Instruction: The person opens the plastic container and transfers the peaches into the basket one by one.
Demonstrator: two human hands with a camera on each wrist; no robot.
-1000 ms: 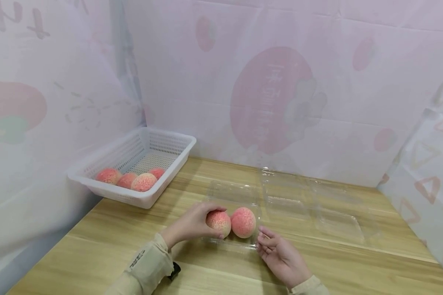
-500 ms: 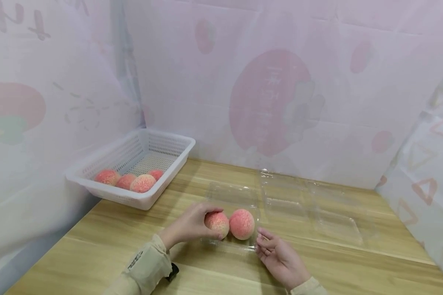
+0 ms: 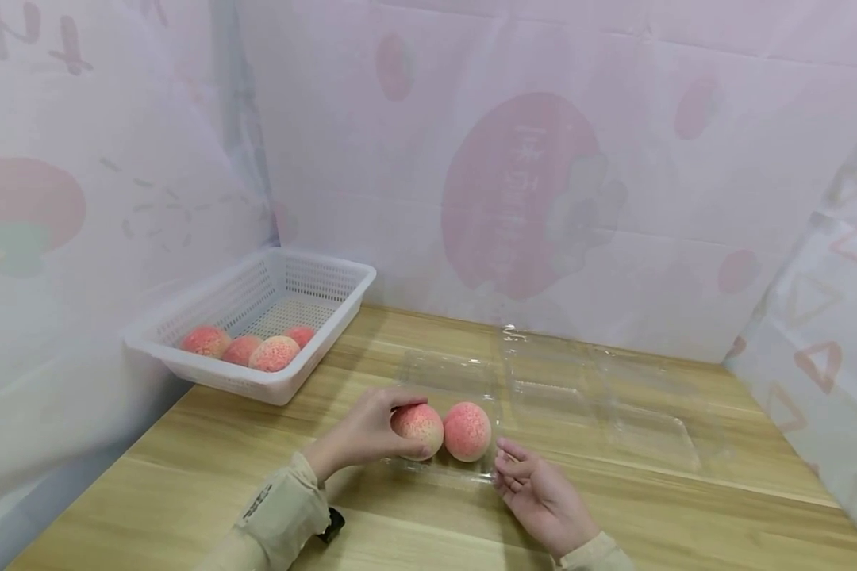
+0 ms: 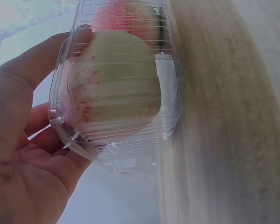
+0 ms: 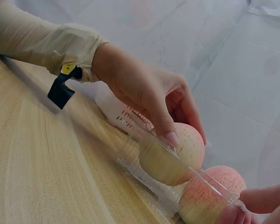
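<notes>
My left hand (image 3: 384, 430) grips a pink speckled peach (image 3: 421, 427), fingers over its top and thumb at its near side. The peach sits in a clear plastic clamshell box (image 3: 464, 377) beside a second peach (image 3: 467, 431). In the left wrist view the left hand (image 4: 18, 158) cups the box (image 4: 121, 140) with the peach (image 4: 114, 79) inside. My right hand (image 3: 532, 485) lies palm-up and relaxed, its fingertips (image 5: 263, 198) touching the box's near right corner by the second peach (image 5: 214, 189).
A white perforated basket (image 3: 328, 305) with several more peaches (image 3: 274, 353) stands at the back left of the wooden table (image 3: 685, 507). More clear plastic boxes (image 3: 614, 396) lie open to the right. Pink printed sheets wall in the table on three sides.
</notes>
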